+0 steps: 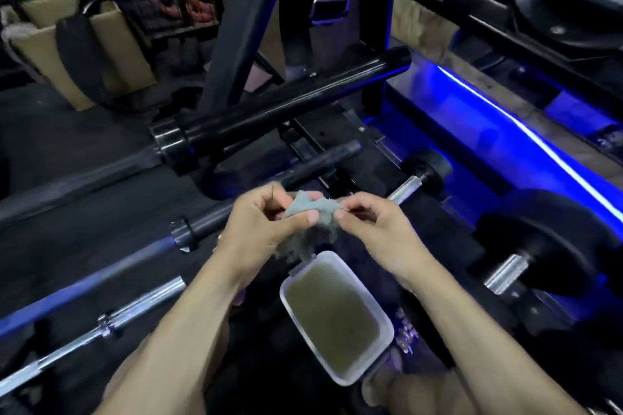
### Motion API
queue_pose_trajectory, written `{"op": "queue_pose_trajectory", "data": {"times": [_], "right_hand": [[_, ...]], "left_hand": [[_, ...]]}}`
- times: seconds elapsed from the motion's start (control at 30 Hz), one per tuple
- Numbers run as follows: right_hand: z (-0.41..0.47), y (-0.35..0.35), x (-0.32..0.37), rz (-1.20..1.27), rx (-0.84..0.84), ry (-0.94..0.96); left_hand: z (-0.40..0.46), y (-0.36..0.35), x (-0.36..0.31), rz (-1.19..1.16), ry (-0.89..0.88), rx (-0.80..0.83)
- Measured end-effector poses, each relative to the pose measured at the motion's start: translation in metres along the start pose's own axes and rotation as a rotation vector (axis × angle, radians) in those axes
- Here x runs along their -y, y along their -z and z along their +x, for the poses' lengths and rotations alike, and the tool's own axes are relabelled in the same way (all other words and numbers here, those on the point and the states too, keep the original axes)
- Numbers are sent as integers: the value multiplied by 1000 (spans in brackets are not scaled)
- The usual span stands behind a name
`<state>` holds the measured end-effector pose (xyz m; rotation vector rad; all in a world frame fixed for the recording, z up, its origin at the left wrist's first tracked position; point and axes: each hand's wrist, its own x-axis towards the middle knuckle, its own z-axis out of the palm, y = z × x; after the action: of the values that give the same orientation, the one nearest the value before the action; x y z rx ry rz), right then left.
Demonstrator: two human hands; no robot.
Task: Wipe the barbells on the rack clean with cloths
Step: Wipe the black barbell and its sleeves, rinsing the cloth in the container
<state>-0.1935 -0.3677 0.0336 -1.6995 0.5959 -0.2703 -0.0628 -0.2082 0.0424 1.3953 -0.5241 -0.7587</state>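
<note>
Nearest, at 6 o'clock: a white rectangular plastic tub (337, 317) with rounded corners, filled with murky brownish-green liquid; its bottom is not visible through the liquid. What it rests on is dark and hard to make out.

Just above the tub at 12 o'clock: a grey cloth (312, 217), crumpled and frayed, its lower edge hanging over the tub's far corner. The left hand (266, 222) pinches the cloth with thumb and curled fingers; the right hand (371, 222) pinches its other end between thumb and forefinger. Both forearms are cut off by the lower edge.

At 8 o'clock: a chrome barbell (111, 320), smooth sleeve, end out of view. Beyond it a dark barbell (209, 219), partly hidden behind the left hand.

At 11 o'clock, farther: a thick glossy black barbell sleeve (286, 104) on the rack upright (236, 27). At 3 o'clock: a blue light strip (539, 141); surroundings blurred.
</note>
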Motion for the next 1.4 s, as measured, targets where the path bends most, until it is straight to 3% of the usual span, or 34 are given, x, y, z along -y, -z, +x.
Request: {"op": "queue_pose_trajectory", "data": {"times": [0.1, 0.17, 0.3, 0.5, 0.6, 0.67, 0.8, 0.87, 1.13, 1.23, 1.33, 1.4], "right_hand": [[18, -5, 1, 518, 108, -289], [30, -3, -1, 660, 204, -357], [47, 2, -15, 519, 331, -338], [69, -2, -27, 577, 104, -336], [83, 1, -26, 615, -73, -313], [88, 6, -28, 618, -86, -356], [94, 18, -35, 556, -113, -380], [96, 20, -37, 502, -107, -315], [114, 35, -40, -103, 142, -106], [118, 33, -45, -339, 140, -67], [134, 48, -52, -138, 101, -95], [156, 67, -59, -101, -78, -99]], "left_hand": [[21, -6, 0, -118, 18, 41], [35, -7, 2, -171, 30, 41], [54, -9, 13, -209, 31, 35], [81, -12, 26, -35, 148, -142], [90, -9, 22, 8, 276, 24], [93, -11, 20, 41, 316, 135], [110, -15, 27, 54, 271, -13], [119, -16, 32, 168, 253, -41], [127, -15, 40, 788, 105, 190], [132, -17, 46, 807, 94, 211], [137, -13, 47, 754, 61, 127], [141, -2, 49, 815, 23, 35]]}}
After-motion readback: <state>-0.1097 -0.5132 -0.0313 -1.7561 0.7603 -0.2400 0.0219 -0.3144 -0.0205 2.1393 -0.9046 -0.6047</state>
